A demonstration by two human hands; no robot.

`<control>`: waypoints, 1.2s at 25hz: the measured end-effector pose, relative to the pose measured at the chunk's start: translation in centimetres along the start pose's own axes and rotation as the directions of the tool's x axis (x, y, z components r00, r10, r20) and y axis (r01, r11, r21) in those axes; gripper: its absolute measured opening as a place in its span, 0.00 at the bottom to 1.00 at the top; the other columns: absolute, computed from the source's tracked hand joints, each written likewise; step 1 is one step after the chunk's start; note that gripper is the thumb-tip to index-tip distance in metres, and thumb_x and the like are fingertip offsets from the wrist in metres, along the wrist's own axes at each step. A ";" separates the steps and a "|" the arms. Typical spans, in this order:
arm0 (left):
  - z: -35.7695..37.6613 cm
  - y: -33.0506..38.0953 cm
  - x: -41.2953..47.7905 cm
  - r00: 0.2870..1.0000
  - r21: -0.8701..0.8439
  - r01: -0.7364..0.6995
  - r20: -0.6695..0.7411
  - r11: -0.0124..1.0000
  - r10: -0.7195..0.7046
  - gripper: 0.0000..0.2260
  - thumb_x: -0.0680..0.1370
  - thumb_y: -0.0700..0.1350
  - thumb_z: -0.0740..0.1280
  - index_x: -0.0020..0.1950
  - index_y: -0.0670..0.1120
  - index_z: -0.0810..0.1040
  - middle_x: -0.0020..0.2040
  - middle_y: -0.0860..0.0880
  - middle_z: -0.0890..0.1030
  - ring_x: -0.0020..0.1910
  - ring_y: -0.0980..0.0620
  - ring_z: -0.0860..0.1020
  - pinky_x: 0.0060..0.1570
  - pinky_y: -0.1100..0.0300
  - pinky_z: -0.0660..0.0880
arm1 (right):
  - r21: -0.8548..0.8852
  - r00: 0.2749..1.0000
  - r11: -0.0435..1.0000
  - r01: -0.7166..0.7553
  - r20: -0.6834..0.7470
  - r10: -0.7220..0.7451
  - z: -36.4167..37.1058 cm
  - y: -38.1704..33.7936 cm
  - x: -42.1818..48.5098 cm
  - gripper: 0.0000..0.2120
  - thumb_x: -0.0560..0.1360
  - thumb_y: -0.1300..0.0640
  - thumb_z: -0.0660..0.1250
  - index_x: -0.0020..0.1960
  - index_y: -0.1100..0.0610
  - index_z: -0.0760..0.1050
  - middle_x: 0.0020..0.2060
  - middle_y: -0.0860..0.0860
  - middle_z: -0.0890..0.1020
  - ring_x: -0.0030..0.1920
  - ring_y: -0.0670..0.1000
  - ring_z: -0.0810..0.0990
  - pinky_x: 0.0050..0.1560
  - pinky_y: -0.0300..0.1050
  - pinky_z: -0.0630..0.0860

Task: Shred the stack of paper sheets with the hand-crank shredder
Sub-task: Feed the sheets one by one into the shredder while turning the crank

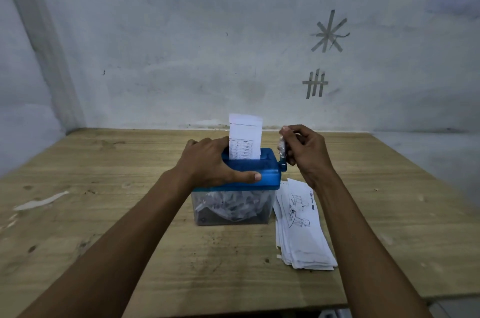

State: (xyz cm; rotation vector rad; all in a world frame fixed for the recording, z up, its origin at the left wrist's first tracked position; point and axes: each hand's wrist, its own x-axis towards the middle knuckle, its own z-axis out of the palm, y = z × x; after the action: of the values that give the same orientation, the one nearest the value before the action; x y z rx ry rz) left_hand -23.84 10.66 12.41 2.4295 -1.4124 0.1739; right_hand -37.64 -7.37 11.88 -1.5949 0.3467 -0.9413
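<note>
A small hand-crank shredder with a blue top (pixel 267 174) and a clear bin (pixel 233 208) full of paper shreds stands mid-table. A printed paper sheet (pixel 245 135) sticks upright out of its top slot. My left hand (pixel 210 161) grips the blue top from the left, thumb along the near face. My right hand (pixel 304 146) pinches the crank handle (pixel 282 151) at the shredder's right end, with the crank pointing up. A stack of printed paper sheets (pixel 301 229) lies flat on the table just right of the shredder, under my right forearm.
The wooden table (pixel 130 213) runs to a grey wall at the back and a wall corner at the left. A pale scrape mark (pixel 41 200) shows on the left of the tabletop. The table's near edge is at bottom right.
</note>
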 end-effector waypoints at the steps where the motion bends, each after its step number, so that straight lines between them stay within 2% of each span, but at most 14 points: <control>1: 0.1 0.0 0.0 1.000 -0.002 0.000 0.001 1.000 0.000 0.48 0.59 0.84 0.55 0.71 0.58 0.71 0.60 0.56 0.81 0.47 0.55 0.73 0.58 0.52 0.67 | 0.019 0.999 0.999 -0.044 -0.012 0.044 0.3 0.6 0.5 0.07 0.80 0.56 0.68 0.47 0.60 0.79 0.28 0.50 0.77 0.26 0.47 0.69 0.26 0.39 0.64; 4: 0.2 -0.3 -0.1 1.000 -0.003 0.008 -0.004 1.000 -0.008 0.50 0.56 0.86 0.52 0.68 0.58 0.73 0.54 0.57 0.81 0.45 0.55 0.74 0.56 0.53 0.67 | -0.010 0.967 0.967 -0.256 0.007 0.256 0.7 3.7 1.7 0.07 0.80 0.56 0.68 0.43 0.56 0.78 0.34 0.55 0.78 0.32 0.52 0.73 0.33 0.44 0.70; 5: 0.2 -0.3 -0.1 1.000 0.002 0.004 -0.005 1.000 -0.004 0.49 0.56 0.86 0.52 0.67 0.57 0.73 0.52 0.57 0.81 0.45 0.55 0.74 0.55 0.53 0.67 | -0.028 0.937 0.937 -0.348 0.030 0.349 0.6 4.9 1.6 0.07 0.80 0.58 0.66 0.44 0.56 0.77 0.37 0.57 0.77 0.32 0.53 0.72 0.33 0.45 0.69; 7: 0.2 0.0 0.0 1.000 0.029 -0.001 -0.009 1.000 0.001 0.50 0.56 0.86 0.51 0.68 0.57 0.72 0.54 0.56 0.80 0.47 0.54 0.75 0.55 0.52 0.67 | -0.057 0.872 0.875 -0.481 0.078 0.484 0.2 6.5 0.8 0.07 0.82 0.62 0.60 0.49 0.60 0.75 0.34 0.57 0.73 0.27 0.50 0.67 0.25 0.41 0.62; 9: 0.2 0.3 0.1 0.999 0.051 0.037 -0.006 0.998 -0.036 0.52 0.56 0.87 0.49 0.68 0.57 0.71 0.56 0.55 0.81 0.51 0.52 0.77 0.58 0.50 0.68 | -0.128 0.840 0.844 -0.521 0.099 0.533 -0.2 6.6 -0.6 0.10 0.83 0.63 0.54 0.49 0.61 0.73 0.29 0.54 0.70 0.24 0.47 0.62 0.22 0.39 0.56; 11: 0.1 0.4 0.0 0.997 0.052 0.078 0.003 0.996 -0.078 0.54 0.54 0.88 0.47 0.69 0.57 0.71 0.58 0.54 0.81 0.54 0.50 0.77 0.60 0.48 0.68 | -0.217 0.841 0.838 -0.500 0.110 0.530 -0.6 5.8 -2.8 0.12 0.84 0.61 0.53 0.44 0.60 0.70 0.26 0.52 0.69 0.22 0.46 0.61 0.23 0.38 0.55; 14: 0.0 0.5 0.0 0.997 0.075 0.074 0.029 0.994 -0.076 0.55 0.55 0.88 0.47 0.71 0.57 0.71 0.60 0.53 0.81 0.55 0.49 0.78 0.60 0.48 0.69 | -0.342 0.875 0.837 -0.428 0.074 0.478 -1.0 4.2 -6.4 0.16 0.84 0.57 0.53 0.40 0.58 0.70 0.25 0.51 0.70 0.22 0.45 0.62 0.25 0.38 0.57; 17: -0.1 0.8 0.0 0.994 0.057 0.097 0.038 0.994 -0.099 0.55 0.54 0.87 0.48 0.71 0.57 0.71 0.62 0.52 0.81 0.57 0.48 0.77 0.62 0.48 0.67 | -0.427 0.956 0.873 -0.237 0.057 0.287 -2.4 1.6 -8.8 0.15 0.82 0.53 0.61 0.40 0.57 0.78 0.26 0.47 0.75 0.26 0.45 0.68 0.26 0.40 0.64; 20: -0.2 0.8 0.2 0.993 0.043 0.099 0.055 0.994 -0.101 0.54 0.56 0.87 0.51 0.75 0.59 0.68 0.67 0.53 0.78 0.62 0.47 0.76 0.64 0.47 0.65 | -0.326 0.987 0.942 -0.080 0.109 0.121 -3.8 -1.2 -9.1 0.04 0.78 0.56 0.71 0.47 0.55 0.82 0.29 0.46 0.80 0.29 0.44 0.74 0.30 0.40 0.72; 23: -0.4 1.1 -0.1 0.995 0.027 0.074 0.064 0.997 -0.075 0.51 0.58 0.84 0.53 0.75 0.59 0.66 0.69 0.53 0.77 0.64 0.48 0.75 0.65 0.46 0.64 | -0.218 0.992 0.975 -0.040 0.106 0.064 -3.9 -1.3 -8.7 0.04 0.76 0.58 0.73 0.50 0.56 0.81 0.32 0.51 0.81 0.29 0.48 0.74 0.31 0.44 0.74; 25: -0.5 1.2 -0.2 0.996 0.021 0.054 0.063 0.998 -0.055 0.49 0.60 0.83 0.54 0.74 0.59 0.68 0.67 0.54 0.77 0.62 0.49 0.75 0.64 0.46 0.64 | -0.165 0.998 0.985 0.047 0.042 -0.041 -3.3 -1.1 -8.1 0.06 0.76 0.54 0.72 0.48 0.56 0.81 0.33 0.51 0.82 0.29 0.48 0.72 0.31 0.46 0.71; 27: -0.6 1.1 -0.3 0.997 0.027 0.033 0.072 0.999 -0.035 0.46 0.60 0.84 0.56 0.72 0.59 0.69 0.64 0.55 0.78 0.59 0.50 0.75 0.62 0.48 0.64 | -0.139 0.992 0.983 0.121 -0.026 -0.126 -2.3 -1.1 -6.9 0.07 0.78 0.53 0.69 0.47 0.56 0.81 0.34 0.47 0.83 0.29 0.45 0.72 0.31 0.42 0.70; 30: -0.7 0.8 -0.3 0.997 0.022 0.000 0.081 1.000 -0.001 0.37 0.61 0.84 0.58 0.60 0.60 0.69 0.55 0.56 0.76 0.52 0.52 0.72 0.58 0.50 0.64 | -0.173 0.988 0.978 0.112 -0.085 -0.129 -0.6 -1.9 -4.0 0.12 0.81 0.53 0.67 0.43 0.59 0.80 0.30 0.46 0.82 0.27 0.41 0.74 0.30 0.34 0.70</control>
State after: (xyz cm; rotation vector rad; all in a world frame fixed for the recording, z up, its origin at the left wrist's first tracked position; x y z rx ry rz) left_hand -24.63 10.78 13.14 2.4806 -1.4514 0.0922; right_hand -41.12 -4.51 12.14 -1.7437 0.4082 -1.1082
